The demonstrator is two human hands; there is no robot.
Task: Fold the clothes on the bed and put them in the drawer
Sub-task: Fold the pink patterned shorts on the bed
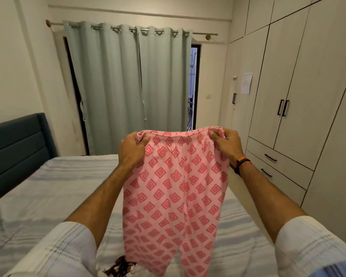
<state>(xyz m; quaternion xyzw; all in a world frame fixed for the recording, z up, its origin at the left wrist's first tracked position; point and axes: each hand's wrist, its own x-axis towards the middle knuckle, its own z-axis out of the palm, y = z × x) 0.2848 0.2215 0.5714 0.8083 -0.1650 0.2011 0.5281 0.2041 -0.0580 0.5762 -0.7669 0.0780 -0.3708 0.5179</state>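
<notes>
Pale green curtains (128, 86) hang at twelve o'clock on a rod, drawn almost together, with a strip of dark doorway and blue light showing at their right edge. A dark blue padded headboard (16, 150) stands at nine o'clock against the wall. At two to three o'clock a tall pale wardrobe (300, 76) runs along the wall, its doors closed, a sheet of paper (246, 83) stuck on one of them. Two drawers (278, 166) with dark handles sit closed in its lower part, well apart from the hands. The bed (48, 196), covered in a pale striped sheet, fills the lower half of the view. At six o'clock, on the sheet, a small heap of dark brown and white cloth (120, 267) lies just beside the hanging trouser legs.

The pink trousers (174, 192), printed with red diamond shapes, hang upright in the air over the bed at the centre, held by the gathered elastic waistband, the two legs dropping straight toward six o'clock and splitting low down. The left hand (132, 150) grips the waistband's left corner, fingers curled into the cloth and thumb pressed over it. The right hand (227, 143) pinches the right corner the same way, fingers bunched round the band. A dark and orange wristband (241, 164) sits on the right wrist. White striped sleeves (64, 250) cover both upper arms.
</notes>
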